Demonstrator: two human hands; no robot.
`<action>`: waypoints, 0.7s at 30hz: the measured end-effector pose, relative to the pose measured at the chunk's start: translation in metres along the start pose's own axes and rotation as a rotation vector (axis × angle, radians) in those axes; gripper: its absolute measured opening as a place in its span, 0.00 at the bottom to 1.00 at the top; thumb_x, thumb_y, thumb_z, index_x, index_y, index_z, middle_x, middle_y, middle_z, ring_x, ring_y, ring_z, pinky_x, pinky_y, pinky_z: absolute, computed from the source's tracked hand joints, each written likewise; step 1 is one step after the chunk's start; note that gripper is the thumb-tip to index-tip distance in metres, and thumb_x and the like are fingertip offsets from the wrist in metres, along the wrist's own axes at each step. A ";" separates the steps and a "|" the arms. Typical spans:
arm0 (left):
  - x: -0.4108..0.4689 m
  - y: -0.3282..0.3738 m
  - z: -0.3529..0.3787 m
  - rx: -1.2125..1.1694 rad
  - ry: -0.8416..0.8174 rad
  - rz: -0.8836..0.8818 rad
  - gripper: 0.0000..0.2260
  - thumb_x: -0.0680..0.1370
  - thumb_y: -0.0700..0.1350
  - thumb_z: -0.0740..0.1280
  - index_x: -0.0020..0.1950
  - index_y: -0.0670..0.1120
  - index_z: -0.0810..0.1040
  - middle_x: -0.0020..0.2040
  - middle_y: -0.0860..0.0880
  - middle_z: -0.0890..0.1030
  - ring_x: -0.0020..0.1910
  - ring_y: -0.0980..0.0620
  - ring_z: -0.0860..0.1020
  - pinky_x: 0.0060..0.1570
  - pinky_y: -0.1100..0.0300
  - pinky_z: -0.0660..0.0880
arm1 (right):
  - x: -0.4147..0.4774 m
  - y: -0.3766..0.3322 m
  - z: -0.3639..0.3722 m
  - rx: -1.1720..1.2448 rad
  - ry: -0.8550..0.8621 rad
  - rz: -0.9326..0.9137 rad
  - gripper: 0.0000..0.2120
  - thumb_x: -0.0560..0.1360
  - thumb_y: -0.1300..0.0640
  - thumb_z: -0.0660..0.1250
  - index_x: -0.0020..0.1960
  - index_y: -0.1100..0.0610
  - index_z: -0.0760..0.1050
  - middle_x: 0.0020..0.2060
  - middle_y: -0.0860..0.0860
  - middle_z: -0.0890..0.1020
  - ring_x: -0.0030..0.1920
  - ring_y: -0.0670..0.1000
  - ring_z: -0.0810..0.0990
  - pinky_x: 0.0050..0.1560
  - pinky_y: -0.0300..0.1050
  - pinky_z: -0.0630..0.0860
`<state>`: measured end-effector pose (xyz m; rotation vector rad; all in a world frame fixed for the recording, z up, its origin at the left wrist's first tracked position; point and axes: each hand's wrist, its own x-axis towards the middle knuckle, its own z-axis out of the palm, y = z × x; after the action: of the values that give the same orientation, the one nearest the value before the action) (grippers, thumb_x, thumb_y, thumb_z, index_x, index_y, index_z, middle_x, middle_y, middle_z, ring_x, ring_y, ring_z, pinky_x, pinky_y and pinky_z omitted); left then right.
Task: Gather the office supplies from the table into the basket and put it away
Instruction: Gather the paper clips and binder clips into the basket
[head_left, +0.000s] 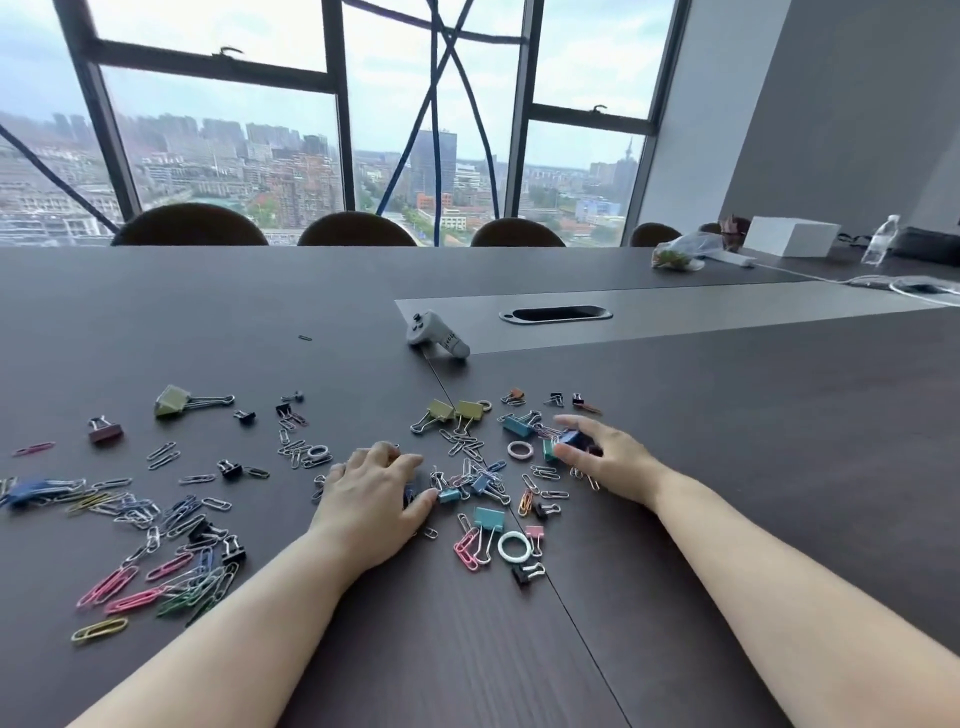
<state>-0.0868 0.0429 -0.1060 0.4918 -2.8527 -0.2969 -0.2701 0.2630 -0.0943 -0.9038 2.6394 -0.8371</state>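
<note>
Both bare hands rest on the dark wood-grain conference table (727, 467), among a scatter of coloured wire paper clips (171, 525) and coloured metal binder clips (488, 519). The left hand (371, 493) lies palm down, fingers curled loosely over clips at the centre of the scatter; whether it grips any cannot be told. The right hand (602, 457) is half closed, its fingertips pinching a small blue binder clip (570, 437). A white plastic ring (514, 546) lies near, a pink ring (520, 450) between the hands. The basket is not in view.

The step in hand appears to be collecting the clips. Sweeping them inward into one heap before lifting would likely serve better than picking singly; thin wire clips lie flat and probably need a fingernail or a slide to lift.

Outliers lie far left, notably an olive-green binder clip (171, 401) and a maroon one (105, 430). A grey handheld controller (436, 338) sits beyond the scatter, well apart. The near table surface and the right side offer open room; no table edge lies near the clips.
</note>
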 end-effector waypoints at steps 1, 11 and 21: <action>0.000 0.000 0.000 0.003 0.004 0.000 0.23 0.76 0.60 0.57 0.69 0.55 0.65 0.67 0.51 0.67 0.69 0.49 0.62 0.67 0.53 0.59 | -0.004 -0.005 0.000 0.087 -0.012 -0.017 0.29 0.71 0.36 0.63 0.70 0.40 0.61 0.70 0.45 0.67 0.69 0.50 0.66 0.68 0.47 0.62; -0.009 -0.002 -0.007 0.084 -0.309 0.115 0.49 0.55 0.82 0.45 0.73 0.62 0.44 0.77 0.54 0.47 0.76 0.48 0.42 0.72 0.43 0.41 | -0.029 -0.060 0.048 -0.320 -0.205 -0.208 0.58 0.48 0.17 0.52 0.73 0.37 0.40 0.76 0.46 0.42 0.76 0.47 0.40 0.76 0.56 0.40; -0.011 -0.007 -0.011 0.049 -0.088 0.080 0.24 0.72 0.68 0.56 0.63 0.58 0.68 0.64 0.50 0.67 0.67 0.48 0.62 0.67 0.53 0.60 | -0.034 -0.073 0.064 -0.316 0.108 -0.160 0.21 0.73 0.38 0.60 0.65 0.39 0.67 0.66 0.49 0.69 0.68 0.54 0.62 0.69 0.49 0.61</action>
<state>-0.0718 0.0384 -0.0995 0.3818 -2.9625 -0.2402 -0.1831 0.2084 -0.1029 -1.1899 2.8769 -0.5202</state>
